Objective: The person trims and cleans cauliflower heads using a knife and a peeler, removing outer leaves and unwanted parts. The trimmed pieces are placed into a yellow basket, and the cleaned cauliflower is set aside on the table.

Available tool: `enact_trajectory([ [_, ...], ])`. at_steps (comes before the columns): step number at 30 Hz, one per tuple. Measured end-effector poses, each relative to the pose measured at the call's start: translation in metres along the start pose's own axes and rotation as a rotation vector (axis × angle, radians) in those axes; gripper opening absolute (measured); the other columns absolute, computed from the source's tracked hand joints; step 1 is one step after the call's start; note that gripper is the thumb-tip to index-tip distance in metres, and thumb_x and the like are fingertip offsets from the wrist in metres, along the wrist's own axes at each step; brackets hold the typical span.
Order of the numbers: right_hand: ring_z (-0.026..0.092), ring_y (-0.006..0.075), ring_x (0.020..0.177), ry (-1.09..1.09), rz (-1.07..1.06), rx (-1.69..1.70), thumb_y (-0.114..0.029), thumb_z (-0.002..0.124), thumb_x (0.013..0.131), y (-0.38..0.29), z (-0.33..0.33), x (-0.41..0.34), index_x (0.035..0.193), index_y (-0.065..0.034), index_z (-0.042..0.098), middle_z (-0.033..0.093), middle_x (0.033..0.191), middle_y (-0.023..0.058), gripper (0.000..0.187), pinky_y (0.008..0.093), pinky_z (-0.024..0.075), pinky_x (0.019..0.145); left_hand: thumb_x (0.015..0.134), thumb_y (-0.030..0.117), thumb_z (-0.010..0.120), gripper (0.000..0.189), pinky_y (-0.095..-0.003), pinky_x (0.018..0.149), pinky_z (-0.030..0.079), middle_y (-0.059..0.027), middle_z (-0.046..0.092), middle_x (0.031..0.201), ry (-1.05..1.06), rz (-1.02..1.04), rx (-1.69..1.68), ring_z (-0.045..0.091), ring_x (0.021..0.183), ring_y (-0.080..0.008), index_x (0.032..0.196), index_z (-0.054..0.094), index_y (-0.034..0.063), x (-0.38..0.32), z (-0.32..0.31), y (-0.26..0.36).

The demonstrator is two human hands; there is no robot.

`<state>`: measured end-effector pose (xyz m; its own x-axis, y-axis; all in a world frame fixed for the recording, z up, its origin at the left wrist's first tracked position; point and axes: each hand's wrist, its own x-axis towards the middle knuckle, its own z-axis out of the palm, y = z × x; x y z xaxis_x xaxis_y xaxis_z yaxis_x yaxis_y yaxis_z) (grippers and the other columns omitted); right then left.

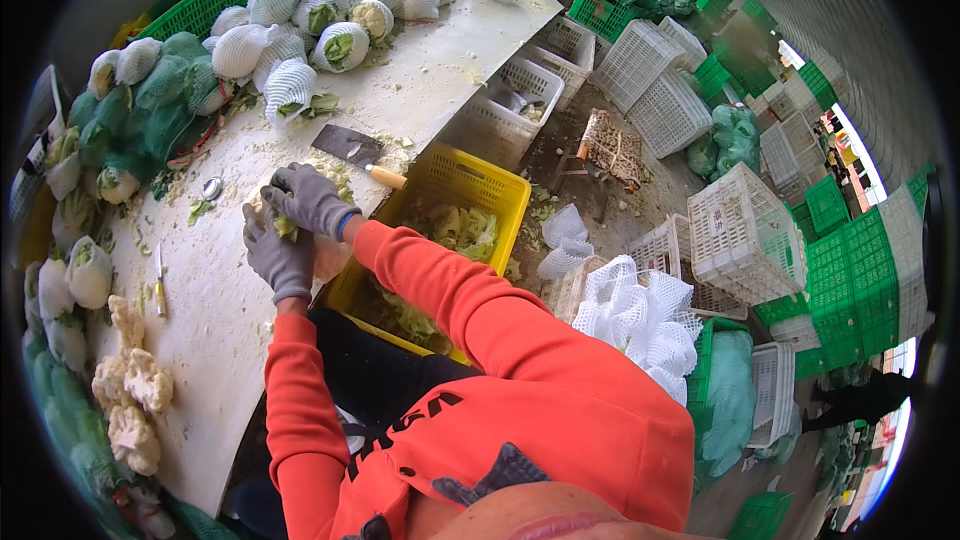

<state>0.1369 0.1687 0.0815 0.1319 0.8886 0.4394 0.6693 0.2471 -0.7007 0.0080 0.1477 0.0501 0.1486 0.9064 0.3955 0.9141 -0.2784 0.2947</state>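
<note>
Both hands wear grey gloves and meet over the pale work table (225,292). My left hand (279,259) grips a cauliflower (285,228) from the near side, and my right hand (315,201) closes over its top. Most of that head is hidden by the gloves; a bit of yellow-green shows between them. Just past my right hand lies a cleaver (348,145) with a wooden handle, which points towards the table edge. A small knife (160,283) with a yellowish handle lies farther left. Between them are a round metal object (212,187) and scattered leaf scraps.
Cauliflowers in white foam nets (281,4) are heaped at the table's back, beside green mesh sacks (169,101). Bare cauliflower pieces (135,390) lie at left. Below the edge, a yellow crate (514,221) holds leaves. A stool (611,146) and stacked crates (742,232) stand at right.
</note>
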Motion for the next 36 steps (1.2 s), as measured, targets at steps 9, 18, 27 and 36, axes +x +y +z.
enact_trajectory([
  [9, 0.069, 0.0382, 0.097, -0.048, 0.097, 0.086, -0.065, 0.061, 0.091, -0.033, -0.011, -0.032, 0.109, -0.0097, 0.068, 0.070, 0.103, 0.0190, 0.058, 0.0444, 0.0536, 0.085, 0.086, 0.041, 0.072, 0.083, -0.0460, 0.110, 0.044, -0.0141, 0.033, 0.164, 0.029, 0.078, -0.072, 0.044, 0.141, -0.0363, 0.159, 0.037, 0.0233, 0.004, 0.009, -0.019],
  [18, 0.065, 0.0411, 0.103, -0.128, -0.066, 0.015, -0.034, 0.073, 0.084, -0.005, -0.009, -0.051, 0.118, -0.0106, 0.067, 0.065, 0.111, 0.0214, 0.042, 0.0459, 0.0521, 0.091, 0.085, 0.041, 0.073, 0.087, -0.0408, 0.112, 0.044, -0.0162, 0.033, 0.164, 0.027, 0.101, -0.046, 0.041, 0.145, -0.0337, 0.161, 0.032, 0.0293, 0.000, 0.007, -0.019],
  [27, 0.064, 0.0381, 0.117, -0.740, 0.234, -0.817, -0.061, 0.069, 0.087, 0.029, -0.141, -0.112, 0.129, -0.0114, 0.065, 0.065, 0.127, 0.0196, 0.065, 0.0467, 0.0530, 0.096, 0.102, 0.051, 0.051, 0.067, -0.0464, 0.120, 0.028, -0.0276, 0.036, 0.159, -0.120, 0.239, -0.431, 0.033, 0.148, -0.0434, 0.158, 0.040, 0.0166, 0.028, 0.010, -0.059],
  [36, 0.044, 0.0357, 0.137, -0.127, -0.371, -0.583, -0.048, 0.079, 0.079, -0.030, -0.003, -0.102, 0.143, -0.0184, 0.054, 0.050, 0.144, 0.0158, 0.074, 0.0486, 0.0381, 0.112, 0.094, 0.021, 0.067, 0.059, -0.0415, 0.121, 0.034, -0.0118, 0.036, 0.163, -0.307, 0.196, -0.671, 0.037, 0.146, -0.0371, 0.150, 0.052, 0.0355, 0.039, -0.011, -0.067],
])
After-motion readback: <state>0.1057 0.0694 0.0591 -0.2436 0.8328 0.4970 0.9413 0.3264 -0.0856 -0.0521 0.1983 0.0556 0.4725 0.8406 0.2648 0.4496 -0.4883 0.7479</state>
